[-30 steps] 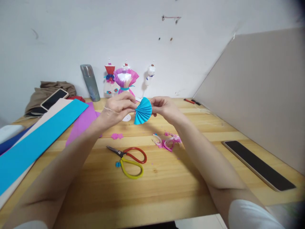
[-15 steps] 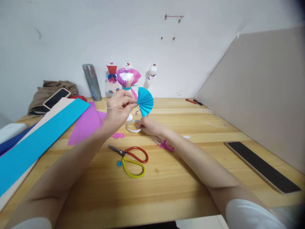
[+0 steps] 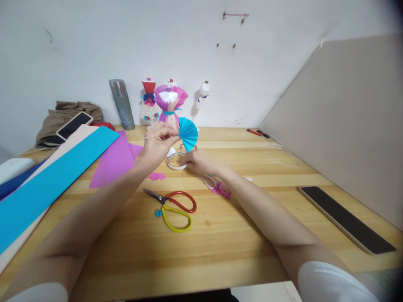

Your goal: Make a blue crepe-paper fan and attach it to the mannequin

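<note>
I face a white wall [image 3: 283, 63] at twelve o'clock, small dark spots [image 3: 234, 45] on it towards one. At two o'clock I see a grey-beige partition [image 3: 352, 121]. Soft light falls across my striped wooden table [image 3: 217, 247].

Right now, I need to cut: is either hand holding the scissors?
No, the scissors lie on the table, apart from the left hand and right hand.

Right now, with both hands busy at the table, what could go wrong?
The left hand pinches the blue paper fan only at its narrow end, so it might slip or spread.
The right hand, at the white ring, appears close below the fan; raising it could crease the folds.
The scissors lie between the forearms, blades toward the left one, which might brush the tips.
</note>
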The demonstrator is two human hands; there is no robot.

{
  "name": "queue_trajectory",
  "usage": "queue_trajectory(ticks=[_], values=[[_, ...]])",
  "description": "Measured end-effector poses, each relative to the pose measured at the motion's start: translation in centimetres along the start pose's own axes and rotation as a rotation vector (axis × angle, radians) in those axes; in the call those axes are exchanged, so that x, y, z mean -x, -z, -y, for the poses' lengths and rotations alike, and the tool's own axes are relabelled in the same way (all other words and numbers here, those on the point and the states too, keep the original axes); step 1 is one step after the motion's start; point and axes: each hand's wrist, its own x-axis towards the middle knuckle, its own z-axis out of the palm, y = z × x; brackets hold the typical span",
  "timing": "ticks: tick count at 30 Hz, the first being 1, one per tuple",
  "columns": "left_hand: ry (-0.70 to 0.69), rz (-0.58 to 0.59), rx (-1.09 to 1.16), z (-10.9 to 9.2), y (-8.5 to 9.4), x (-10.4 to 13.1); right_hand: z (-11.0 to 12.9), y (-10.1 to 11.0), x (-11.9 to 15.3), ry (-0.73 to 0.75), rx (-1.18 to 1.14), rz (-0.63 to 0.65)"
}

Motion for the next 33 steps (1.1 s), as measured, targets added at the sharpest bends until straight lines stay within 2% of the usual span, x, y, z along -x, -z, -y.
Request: queue_trajectory(ticks=[4,8,11,19,25,33], values=[[0.21,-0.035,0.156,1.7,-1.8,2.3,-0.5,1.1,0.7,0.014,-0.02,-0.187],[0.499,0.086,0.348,2.7,-2.7,3.9,-1.5,2.6,1.5,-0.043,-0.022,-0.202],[0.608,0.162,0.42,3.1,-2.7,4.2,-1.8,3.5,1.8,-0.069,-0.018,-0.226],[0.75,0.217,0.657,4.8,-2.2,4.3,-1.7,3.7,1.9,-0.155,-0.108,-0.333],[0.741,0.232,0.669,4.5,-2.1,4.4,-2.5,3.0,1.2,-0.176,-0.171,-0.458],[0.786,0.206,0.769,4.3,-2.0,4.2,-2.0,2.8,1.1,-0.289,-0.454,-0.581]])
